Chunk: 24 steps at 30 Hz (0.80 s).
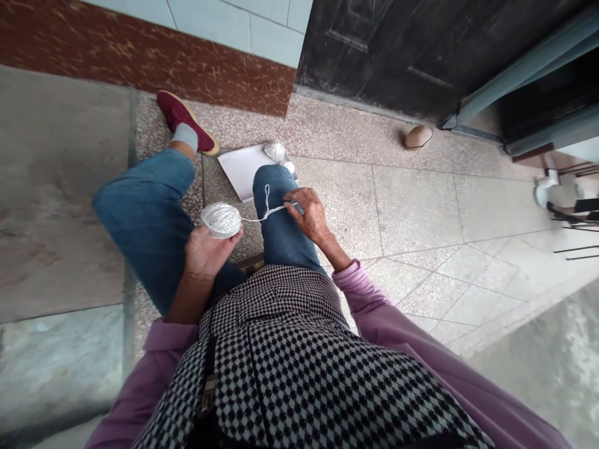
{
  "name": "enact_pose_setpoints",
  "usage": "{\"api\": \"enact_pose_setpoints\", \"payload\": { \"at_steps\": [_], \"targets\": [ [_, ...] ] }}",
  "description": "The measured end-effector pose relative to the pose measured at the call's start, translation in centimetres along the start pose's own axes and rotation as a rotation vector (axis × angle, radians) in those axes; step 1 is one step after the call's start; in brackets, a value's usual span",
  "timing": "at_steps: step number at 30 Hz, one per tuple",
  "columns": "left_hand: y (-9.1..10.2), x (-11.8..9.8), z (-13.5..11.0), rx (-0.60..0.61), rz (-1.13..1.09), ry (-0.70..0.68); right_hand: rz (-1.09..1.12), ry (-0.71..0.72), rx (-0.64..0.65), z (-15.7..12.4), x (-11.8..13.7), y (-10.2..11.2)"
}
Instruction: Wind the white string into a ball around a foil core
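My left hand (208, 251) holds a ball of white yarn (221, 219) up from below, above the gap between my knees. From the ball a white strand (276, 211) runs across to my right hand (306, 214), with a small loop standing up from it midway. The fingers of my right hand pinch the strand's other end over my right thigh. On the floor past my knee lies a white sheet or flat box (243, 168). A second white yarn ball (274, 151) rests at its edge, and a smaller white ball (289, 166) shows partly behind my knee.
A round tan object (418, 137) sits on the tiled floor near the dark door (374, 56). My maroon shoe (185, 120) stands by the brown skirting (140, 56). At the far right are a white item and thin dark rods (580, 249).
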State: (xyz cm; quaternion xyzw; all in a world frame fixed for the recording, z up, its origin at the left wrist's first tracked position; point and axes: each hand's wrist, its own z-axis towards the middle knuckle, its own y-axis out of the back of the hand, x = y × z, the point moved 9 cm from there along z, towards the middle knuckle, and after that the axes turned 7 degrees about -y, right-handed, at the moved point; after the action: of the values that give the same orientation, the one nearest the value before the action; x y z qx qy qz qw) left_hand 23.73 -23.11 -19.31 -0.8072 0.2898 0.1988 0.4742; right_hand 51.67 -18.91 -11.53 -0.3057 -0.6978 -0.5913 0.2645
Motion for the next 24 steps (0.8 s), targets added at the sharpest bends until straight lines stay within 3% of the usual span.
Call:
{"api": "enact_pose_setpoints", "payload": {
  "at_steps": [5,9,12,18,21,24],
  "targets": [
    [-0.4,-0.3,-0.2,-0.006,0.016,0.006,-0.101,0.035,0.178,0.1,1.0,-3.2],
    [-0.2,-0.7,-0.7,0.01,0.051,0.002,0.054,-0.035,0.108,1.0,0.7,-2.9],
    [-0.3,-0.5,-0.8,0.011,0.05,0.004,0.229,-0.06,0.036,1.1,0.2,-1.5],
    [-0.9,0.4,-0.4,0.014,0.055,0.02,0.771,-0.166,0.173,0.3,-1.3,-2.5],
    [-0.6,0.6,-0.4,0.038,0.052,0.016,0.868,-0.206,0.052,0.4,-2.6,-2.3],
    [0.1,0.9,-0.7,0.069,0.055,0.038,0.921,-0.246,-0.142,1.4,-4.8,-0.1]
  ]
}}
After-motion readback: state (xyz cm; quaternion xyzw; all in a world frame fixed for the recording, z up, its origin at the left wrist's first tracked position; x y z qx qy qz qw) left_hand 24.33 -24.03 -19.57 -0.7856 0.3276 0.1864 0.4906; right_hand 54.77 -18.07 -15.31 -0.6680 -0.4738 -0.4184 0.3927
